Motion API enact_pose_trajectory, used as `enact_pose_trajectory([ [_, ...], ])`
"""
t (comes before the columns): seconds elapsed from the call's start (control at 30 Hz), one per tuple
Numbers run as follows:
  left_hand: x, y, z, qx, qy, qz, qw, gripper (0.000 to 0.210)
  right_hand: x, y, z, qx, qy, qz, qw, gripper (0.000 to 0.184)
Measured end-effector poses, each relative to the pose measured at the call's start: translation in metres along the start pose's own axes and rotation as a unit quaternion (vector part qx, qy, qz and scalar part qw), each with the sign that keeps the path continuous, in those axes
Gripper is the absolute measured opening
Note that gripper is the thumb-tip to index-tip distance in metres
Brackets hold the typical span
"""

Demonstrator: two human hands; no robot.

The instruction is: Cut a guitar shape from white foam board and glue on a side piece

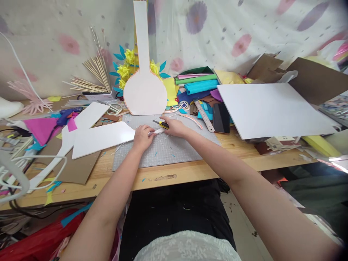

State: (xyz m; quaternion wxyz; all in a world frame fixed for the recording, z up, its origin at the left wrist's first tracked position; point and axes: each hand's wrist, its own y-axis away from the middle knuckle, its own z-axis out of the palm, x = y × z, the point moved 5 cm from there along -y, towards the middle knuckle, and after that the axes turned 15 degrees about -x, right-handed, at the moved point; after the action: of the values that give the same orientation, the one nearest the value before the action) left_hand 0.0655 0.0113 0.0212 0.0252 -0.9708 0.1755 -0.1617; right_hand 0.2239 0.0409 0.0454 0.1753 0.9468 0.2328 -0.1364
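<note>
A yellow and black utility knife [164, 125] is held in my right hand [174, 127], its dark blade pointing left. Between my hands, just above the grey cutting mat [168, 154], runs a thin white strip [159, 131]. My left hand [143, 137] has its fingers closed on the left part of that strip, and the right fingers are close to its other end. Under or beside my left wrist lies the tip of a white foam board piece [103, 137]. A white lute-shaped board [145, 94] with an orange-tinted edge stands upright behind the mat.
A metal ruler [204, 116] and a black phone [221, 118] lie right of the mat. Further right, a large white board [274, 108] rests over clutter. Yellow paper flowers [124, 70], wooden sticks [94, 78] and coloured paper rolls [201, 86] line the back. A white cable [61, 170] loops at left.
</note>
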Motion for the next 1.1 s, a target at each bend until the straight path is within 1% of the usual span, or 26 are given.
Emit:
enact_pose_trajectory([
  [0.07,0.001,-0.001,0.002,-0.009,-0.001,-0.004,1.000,0.017,-0.004,-0.002,-0.001,-0.005,0.032,0.021,0.999,0.071],
  [0.13,0.002,-0.001,0.003,-0.017,-0.001,0.000,1.000,0.017,-0.006,-0.001,-0.003,-0.013,0.065,0.016,0.998,0.066],
  [0.2,0.002,0.000,0.004,-0.025,-0.004,0.012,1.000,0.017,-0.001,0.001,-0.007,-0.020,0.100,0.004,0.995,0.061],
  [0.27,-0.002,0.002,0.003,-0.021,-0.011,0.005,1.000,0.017,0.011,0.004,-0.013,-0.010,0.126,0.010,0.992,0.056],
  [0.3,-0.006,0.002,0.002,-0.014,-0.014,-0.006,1.000,0.017,0.021,0.006,-0.019,0.005,0.133,0.023,0.991,0.054],
  [0.4,-0.009,0.000,-0.002,0.006,-0.017,-0.027,0.999,0.018,0.054,0.011,-0.037,0.041,0.132,0.088,0.987,0.057],
  [0.47,-0.001,-0.008,-0.001,0.004,-0.016,-0.013,1.000,0.018,0.073,0.012,-0.049,0.069,0.135,0.120,0.981,0.057],
  [0.53,0.014,-0.020,0.003,-0.005,-0.012,0.005,1.000,0.018,0.085,0.012,-0.056,0.088,0.137,0.144,0.976,0.055],
  [0.63,0.037,-0.040,0.014,-0.025,-0.001,0.015,1.000,0.021,0.091,0.009,-0.059,0.107,0.125,0.166,0.972,0.056],
  [0.73,0.048,-0.048,0.019,-0.036,0.009,0.039,0.999,0.036,0.085,0.010,-0.056,0.141,0.082,0.171,0.972,0.051],
  [0.8,0.044,-0.045,0.014,-0.033,0.007,0.059,0.998,0.040,0.077,0.012,-0.052,0.148,0.056,0.167,0.973,0.045],
  [0.83,0.038,-0.040,0.010,-0.034,0.001,0.065,0.997,0.040,0.071,0.013,-0.049,0.139,0.048,0.163,0.976,0.043],
  [0.9,0.021,-0.030,0.000,-0.042,-0.019,0.065,0.997,0.039,0.057,0.015,-0.042,0.094,0.041,0.142,0.985,0.043],
  [0.97,0.003,-0.019,-0.008,-0.049,-0.037,0.049,0.997,0.040,0.038,0.014,-0.034,0.040,0.047,0.098,0.993,0.045],
  [1.03,-0.013,-0.010,-0.011,-0.053,-0.039,0.033,0.997,0.039,0.018,0.011,-0.026,0.002,0.067,0.048,0.997,0.047],
  [1.1,-0.022,-0.005,-0.009,-0.051,-0.023,0.016,0.998,0.034,-0.002,0.004,-0.020,-0.026,0.101,0.019,0.994,0.046],
])
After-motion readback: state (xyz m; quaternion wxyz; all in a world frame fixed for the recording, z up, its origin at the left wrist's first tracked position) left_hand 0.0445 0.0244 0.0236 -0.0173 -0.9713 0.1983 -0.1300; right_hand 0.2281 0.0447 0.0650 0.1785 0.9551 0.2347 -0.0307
